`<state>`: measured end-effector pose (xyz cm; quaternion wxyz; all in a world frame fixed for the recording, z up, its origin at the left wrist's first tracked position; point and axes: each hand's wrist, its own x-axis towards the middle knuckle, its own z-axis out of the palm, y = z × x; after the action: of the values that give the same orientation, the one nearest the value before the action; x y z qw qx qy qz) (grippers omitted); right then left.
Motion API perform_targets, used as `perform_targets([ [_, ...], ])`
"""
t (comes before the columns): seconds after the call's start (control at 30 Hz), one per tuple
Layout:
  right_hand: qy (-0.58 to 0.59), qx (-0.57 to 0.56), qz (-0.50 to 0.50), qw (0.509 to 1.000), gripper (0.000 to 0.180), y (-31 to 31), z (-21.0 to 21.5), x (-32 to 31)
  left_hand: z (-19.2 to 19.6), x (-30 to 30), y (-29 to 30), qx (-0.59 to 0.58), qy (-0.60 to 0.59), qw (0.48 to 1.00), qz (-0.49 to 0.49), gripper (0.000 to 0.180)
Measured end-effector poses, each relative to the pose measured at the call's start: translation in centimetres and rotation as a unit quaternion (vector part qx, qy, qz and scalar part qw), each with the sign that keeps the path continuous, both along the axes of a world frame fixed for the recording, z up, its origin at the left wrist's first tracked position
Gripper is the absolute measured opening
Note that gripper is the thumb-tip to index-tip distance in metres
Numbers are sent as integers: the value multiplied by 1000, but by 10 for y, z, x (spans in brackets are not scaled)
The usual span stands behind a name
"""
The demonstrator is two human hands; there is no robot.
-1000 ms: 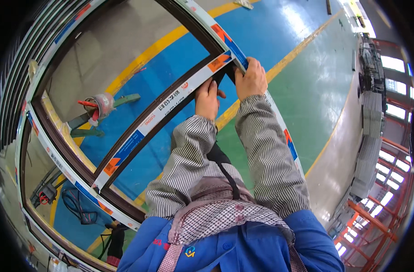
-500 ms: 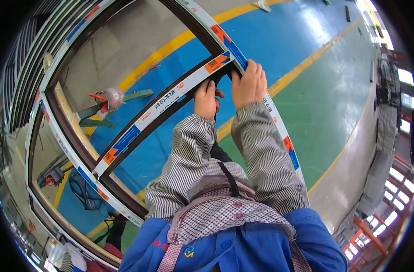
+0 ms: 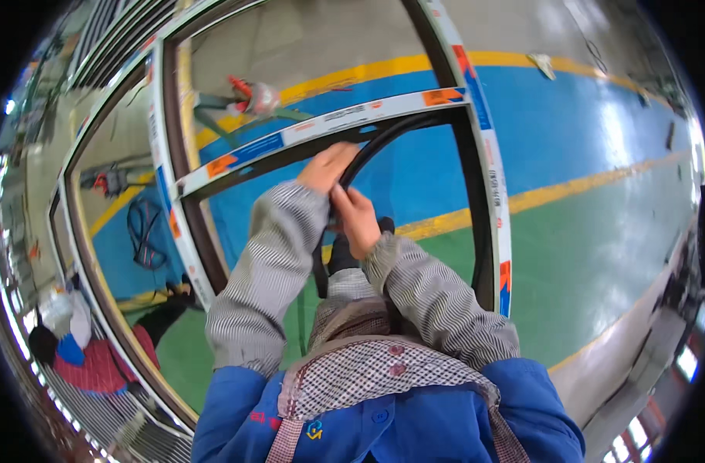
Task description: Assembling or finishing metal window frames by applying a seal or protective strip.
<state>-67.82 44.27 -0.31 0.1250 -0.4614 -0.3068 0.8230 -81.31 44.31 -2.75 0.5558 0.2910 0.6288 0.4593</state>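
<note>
A black rubber sealing strip (image 3: 373,147) arcs down from the crossbar's right corner, and a loose length hangs below my hands. My left hand (image 3: 327,168) is closed at the strip, just under the crossbar, its fingertips partly hidden. Right beside it, my right hand (image 3: 355,219) grips the same strip with bent fingers. The crossbar (image 3: 321,127) belongs to a large window or door frame (image 3: 497,181) with dark inner grooves and white film bearing orange and blue patches.
Through the frame shows a stand with a red-and-white bundle (image 3: 261,99). Coiled black cable (image 3: 144,231) lies on the blue floor. A person in a red top (image 3: 98,363) is at the lower left. Long profiles (image 3: 125,38) are stacked at the upper left.
Both hands have left the frame's corner and moved down and left. The black strip now shows as a curve between the corner and my hands. My view has turned.
</note>
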Motion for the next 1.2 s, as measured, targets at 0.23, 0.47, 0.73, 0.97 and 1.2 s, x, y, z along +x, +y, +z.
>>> perform_targets([
  [0.23,45,-117,-90,988,33,20,9,-75,4,0,-205,-61,105,974,194,38],
  [0.47,-30,16,-23,999,38,18,0,-76,43,-65,-181,-148,376,886,228,16],
  [0.73,13,52,-102,993,19,28,-4,-82,37,-99,-165,-172,328,905,208,20],
  [0.97,83,68,-91,990,16,28,-22,-75,29,-102,-169,-132,295,924,204,19],
  [1.2,96,12,-136,986,12,24,-22,-76,31,-107,-165,-155,332,909,198,22],
])
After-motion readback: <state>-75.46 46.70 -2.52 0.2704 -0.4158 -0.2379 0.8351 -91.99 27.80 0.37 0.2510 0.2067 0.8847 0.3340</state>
